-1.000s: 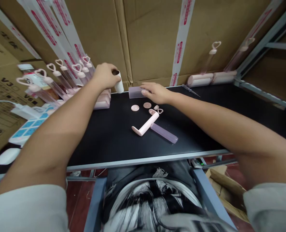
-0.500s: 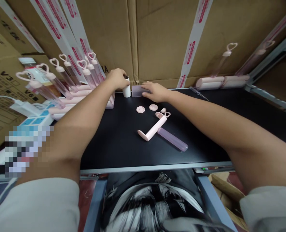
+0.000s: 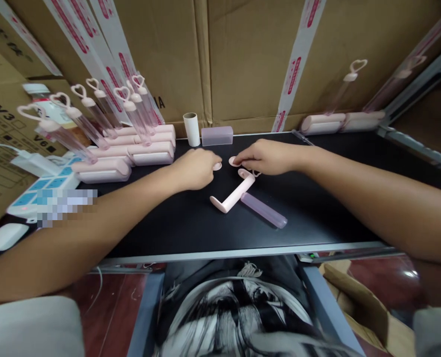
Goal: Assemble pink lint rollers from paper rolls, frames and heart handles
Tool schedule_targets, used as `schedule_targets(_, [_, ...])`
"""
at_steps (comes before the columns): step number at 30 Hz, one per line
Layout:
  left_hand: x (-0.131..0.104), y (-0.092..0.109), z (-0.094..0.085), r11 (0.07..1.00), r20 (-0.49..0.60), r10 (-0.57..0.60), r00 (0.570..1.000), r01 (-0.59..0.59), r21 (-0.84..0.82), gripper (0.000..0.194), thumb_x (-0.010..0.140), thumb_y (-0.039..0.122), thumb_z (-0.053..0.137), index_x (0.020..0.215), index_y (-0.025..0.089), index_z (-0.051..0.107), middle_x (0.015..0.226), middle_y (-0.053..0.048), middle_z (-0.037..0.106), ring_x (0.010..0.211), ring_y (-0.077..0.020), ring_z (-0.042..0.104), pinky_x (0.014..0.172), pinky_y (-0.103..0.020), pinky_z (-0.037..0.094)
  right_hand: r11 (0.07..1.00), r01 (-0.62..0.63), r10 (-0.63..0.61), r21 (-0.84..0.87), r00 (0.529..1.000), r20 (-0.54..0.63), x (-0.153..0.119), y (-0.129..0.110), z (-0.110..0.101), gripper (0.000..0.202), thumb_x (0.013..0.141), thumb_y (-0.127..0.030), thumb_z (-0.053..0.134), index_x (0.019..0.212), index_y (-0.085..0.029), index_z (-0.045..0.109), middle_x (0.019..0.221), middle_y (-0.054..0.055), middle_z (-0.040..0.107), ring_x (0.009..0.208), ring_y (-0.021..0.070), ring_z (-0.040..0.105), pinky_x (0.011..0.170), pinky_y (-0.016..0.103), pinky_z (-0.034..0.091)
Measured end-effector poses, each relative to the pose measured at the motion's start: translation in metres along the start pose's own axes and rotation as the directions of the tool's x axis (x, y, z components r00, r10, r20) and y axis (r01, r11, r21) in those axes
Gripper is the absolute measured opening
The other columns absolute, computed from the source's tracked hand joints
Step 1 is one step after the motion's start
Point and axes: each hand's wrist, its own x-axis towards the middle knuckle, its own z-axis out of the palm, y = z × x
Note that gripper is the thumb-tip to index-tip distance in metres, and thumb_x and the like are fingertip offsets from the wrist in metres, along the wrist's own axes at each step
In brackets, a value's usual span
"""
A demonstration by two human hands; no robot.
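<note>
Soft, fairly dim light, its source out of view, falls on my left hand (image 3: 201,168) and right hand (image 3: 267,156); the desk (image 3: 183,223) carries a faint sheen, the floor (image 3: 399,271) a small glare. My view's right side darkens, my right forearm (image 3: 376,196) stretches towards the edge, and pixelation hides a patch beside my left forearm (image 3: 104,227)

Shirt front (image 3: 238,317): black-white-grey, brushstroke print | Short sleeves (image 3: 30,325): pale grey, flanking shirt front | Tassel-shaped detail (image 3: 250,270): pale, beyond shirt front

the pink bracket (image 3: 238,194) looks smooth matt plastic, the lilac tube (image 3: 264,210) glossy plastic.
</note>
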Motion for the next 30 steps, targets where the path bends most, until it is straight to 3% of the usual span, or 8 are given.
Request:
schedule_targets(5, [0.006,-0.005,0.016,0.996,0.063,-0.009,0.998,0.004,0.085,0.058,0.097,0.016,0.052,0.151,0.031,0.067,0.144,-0.002,0.078,0.138,-0.0223,0.07,0.121,-0.035,0.049,0.998,-0.046,0.047,-0.047,0.998,0.03,0.014,-0.006,0.007,0.044,0.095,-0.01,0.053,0.126,-0.019,0.082,0.127,0.009,0.085,0.106,0.0253,0.077,0.091,0.033,0.052])
schedule_targets(12, [0.044,-0.016,0.016,0.988,0.036,-0.089,0.995,0.083,0.129,0.057,0.097,0.015,0.051,0.15,0.02,0.07,0.142,-0.013,0.079,0.133,-0.0316,0.074,0.111,-0.041,0.055,0.981,-0.193,0.19,-0.035,0.98,-0.064,0.053,0.014,0.014,0.056,0.088,-0.003,0.056,0.139,-0.016,0.077,0.138,0.012,0.081,0.124,0.0292,0.076,0.103,0.035,0.054])
schedule_targets(15, [0.042,-0.013,0.012,0.988,-0.041,-0.107,0.993,0.111,0.104,0.049,0.096,0.015,0.051,0.137,0.018,0.077,0.135,-0.014,0.081,0.126,-0.0321,0.076,0.104,-0.04,0.056,0.979,-0.202,0.2,0.002,0.969,-0.146,0.046,0.016,0.009,0.054,0.089,-0.006,0.055,0.137,-0.016,0.077,0.136,0.012,0.082,0.121,0.0288,0.076,0.103,0.035,0.054])
schedule_targets(18, [0.025,0.005,0.003,0.993,-0.175,-0.116,0.978,0.119,0.005,0.039,0.103,0.026,0.046,0.118,0.015,0.081,0.126,-0.016,0.082,0.114,-0.0306,0.077,0.093,-0.04,0.055,0.972,-0.234,0.228,-0.008,0.956,-0.185,0.024,0.013,0.001,0.041,0.091,-0.013,0.058,0.125,-0.016,0.081,0.122,0.012,0.085,0.106,0.0282,0.078,0.095,0.035,0.052])
schedule_targets(21, [-0.001,0.032,-0.003,0.967,-0.03,-0.072,0.997,0.063,-0.246,0.052,0.105,0.061,0.051,0.093,0.018,0.08,0.093,-0.01,0.083,0.083,-0.0247,0.074,0.07,-0.036,0.047,0.97,-0.242,0.242,0.001,0.968,-0.059,-0.002,0.009,-0.003,0.027,0.092,-0.022,0.064,0.111,-0.019,0.084,0.107,0.008,0.085,0.093,0.0255,0.076,0.085,0.034,0.05])
schedule_targets(24, [-0.02,0.049,-0.003,0.92,0.132,0.01,0.991,0.042,-0.39,0.057,0.098,0.073,0.057,0.086,0.021,0.076,0.077,-0.005,0.078,0.068,-0.0199,0.068,0.06,-0.034,0.038,0.977,-0.208,0.206,0.046,0.978,0.04,-0.019,0.01,0.003,0.022,0.095,-0.028,0.066,0.106,-0.02,0.083,0.102,0.007,0.083,0.087,0.0231,0.074,0.079,0.032,0.049])
schedule_targets(27, [-0.016,0.041,0.001,0.952,0.073,-0.019,0.997,0.041,-0.304,0.058,0.109,0.063,0.042,0.092,0.019,0.076,0.09,-0.009,0.081,0.079,-0.0223,0.073,0.065,-0.034,0.044,0.985,-0.17,0.17,0.018,0.985,-0.011,-0.018,0.015,0.009,0.027,0.1,-0.032,0.062,0.109,-0.019,0.084,0.106,0.01,0.083,0.093,0.0252,0.075,0.085,0.035,0.053])
schedule_targets(30, [0.008,0.018,0.006,0.993,-0.086,-0.094,0.992,0.087,-0.085,0.043,0.11,0.031,0.039,0.125,0.015,0.076,0.135,-0.015,0.079,0.117,-0.0282,0.077,0.092,-0.036,0.055,0.988,-0.151,0.147,-0.027,0.982,-0.121,0.005,0.022,0.011,0.038,0.102,-0.026,0.056,0.128,-0.016,0.081,0.131,0.016,0.081,0.118,0.031,0.076,0.104,0.04,0.055])
